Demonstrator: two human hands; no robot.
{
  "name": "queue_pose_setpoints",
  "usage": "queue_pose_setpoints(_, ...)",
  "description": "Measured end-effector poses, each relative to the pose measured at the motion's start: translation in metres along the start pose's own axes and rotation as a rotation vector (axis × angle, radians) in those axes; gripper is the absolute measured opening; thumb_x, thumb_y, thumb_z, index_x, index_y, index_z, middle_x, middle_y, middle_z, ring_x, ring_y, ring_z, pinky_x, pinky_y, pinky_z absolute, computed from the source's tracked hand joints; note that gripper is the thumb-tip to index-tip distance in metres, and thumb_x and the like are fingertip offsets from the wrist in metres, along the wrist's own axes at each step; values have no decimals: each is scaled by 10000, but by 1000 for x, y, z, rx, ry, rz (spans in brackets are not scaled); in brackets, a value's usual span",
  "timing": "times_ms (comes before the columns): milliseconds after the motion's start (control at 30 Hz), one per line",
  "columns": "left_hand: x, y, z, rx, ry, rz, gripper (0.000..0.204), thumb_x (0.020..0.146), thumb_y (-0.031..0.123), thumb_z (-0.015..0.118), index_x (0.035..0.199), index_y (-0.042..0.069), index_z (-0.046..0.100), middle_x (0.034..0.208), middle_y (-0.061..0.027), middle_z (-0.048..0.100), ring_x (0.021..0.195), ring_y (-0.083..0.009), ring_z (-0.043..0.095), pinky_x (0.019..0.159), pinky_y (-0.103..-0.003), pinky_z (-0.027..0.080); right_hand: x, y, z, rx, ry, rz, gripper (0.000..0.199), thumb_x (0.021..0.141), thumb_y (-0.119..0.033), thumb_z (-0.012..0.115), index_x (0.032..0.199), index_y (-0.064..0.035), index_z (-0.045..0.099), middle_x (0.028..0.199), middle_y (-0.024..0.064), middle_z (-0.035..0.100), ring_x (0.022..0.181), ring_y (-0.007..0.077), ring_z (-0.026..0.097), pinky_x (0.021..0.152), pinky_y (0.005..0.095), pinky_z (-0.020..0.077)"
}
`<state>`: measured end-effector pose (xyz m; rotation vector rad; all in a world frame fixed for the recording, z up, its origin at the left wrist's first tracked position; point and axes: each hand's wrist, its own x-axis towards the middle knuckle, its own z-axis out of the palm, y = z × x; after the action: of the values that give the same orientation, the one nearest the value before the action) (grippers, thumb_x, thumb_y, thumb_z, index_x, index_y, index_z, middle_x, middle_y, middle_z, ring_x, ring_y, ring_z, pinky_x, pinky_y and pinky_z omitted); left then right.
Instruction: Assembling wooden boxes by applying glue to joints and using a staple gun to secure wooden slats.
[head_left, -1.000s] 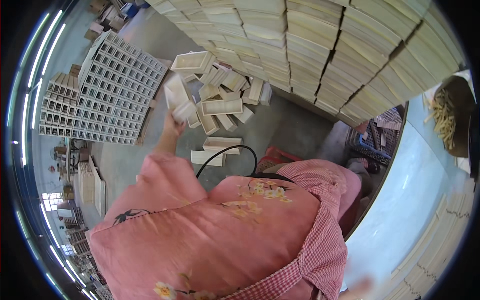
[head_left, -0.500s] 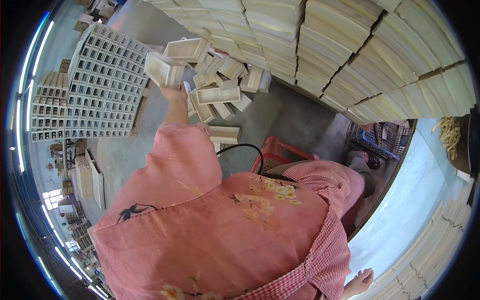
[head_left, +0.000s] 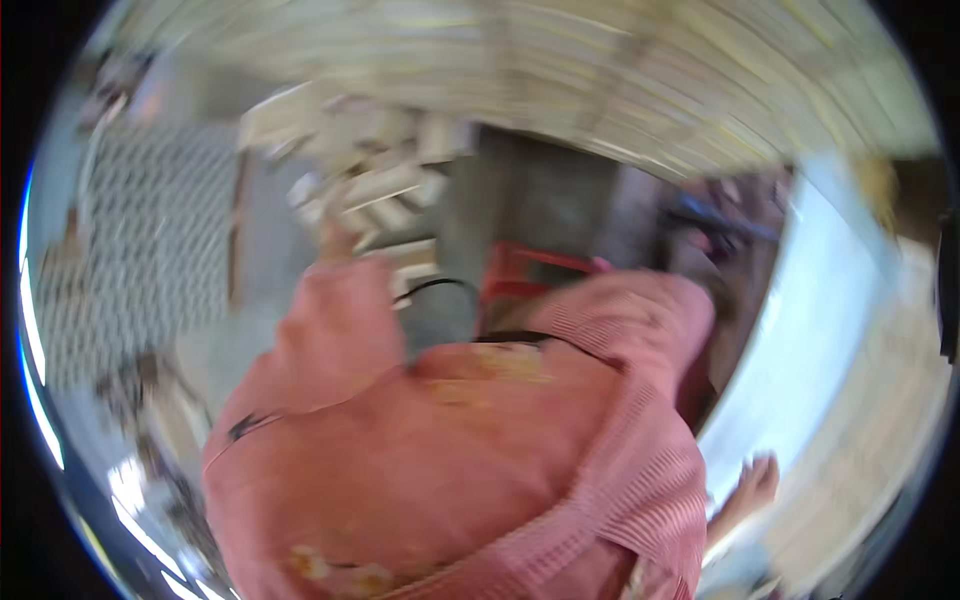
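Observation:
The whole picture is smeared by motion. My left hand (head_left: 338, 225) is stretched out at the near left side of a floor pile of pale wooden boxes (head_left: 385, 190); its fingers are too blurred to read. Beyond it, at the pile's far left, lies a pale open wooden box (head_left: 280, 115), apart from the hand. On the right, my right hand (head_left: 752, 485) hovers by the edge of a light blue tabletop (head_left: 800, 330). Its fingers look loosely apart, with nothing seen in them.
Stacked pale wooden pieces (head_left: 560, 70) rise along the far side. At left stands a large stack of grey-white boxes (head_left: 150, 220). A red stool (head_left: 510, 270) is by my lap, and a dark crate (head_left: 735, 215) is under the table. Pale wooden strips (head_left: 870, 420) lie at right.
My left hand has let go of the wooden box, which now lies on the pile, and has drawn back toward me. The view has swung; my right hand appears slightly higher.

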<state>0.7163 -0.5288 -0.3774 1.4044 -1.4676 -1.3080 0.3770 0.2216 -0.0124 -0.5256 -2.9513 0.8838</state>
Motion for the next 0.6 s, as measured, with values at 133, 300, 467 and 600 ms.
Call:
queue_pose_setpoints(133,-38,40,78,-339,-141,-745,546,978,98,585,1506,117,447,948,-105,619,822,-207,626,810,-368,574,-6,-15,35,-143,114,-61,345,950,-135,666,1246,41,668,1090,187,724,949,246,693,862,359,579)
queue_pose_setpoints(300,-86,95,194,176,-805,-592,265,983,163,593,1228,77,545,898,-84,646,790,-197,610,772,-343,532,-10,30,-22,-128,311,227,383,907,-209,722,1213,18,678,1076,173,717,945,278,692,849,369,573)
queue_pose_setpoints(467,-149,205,305,615,-994,-234,199,988,227,602,951,36,643,848,-64,673,757,-187,594,735,-317,490,8,176,-60,-386,460,274,392,845,-200,726,1191,-24,673,1170,167,650,1005,342,634,890,408,543)
queue_pose_setpoints(600,-191,287,347,741,-1118,73,268,984,234,605,848,16,679,847,-60,687,759,-184,586,729,-306,473,35,231,-79,-506,431,390,438,811,-196,719,1217,-48,648,1240,168,599,1074,382,596,941,448,521)
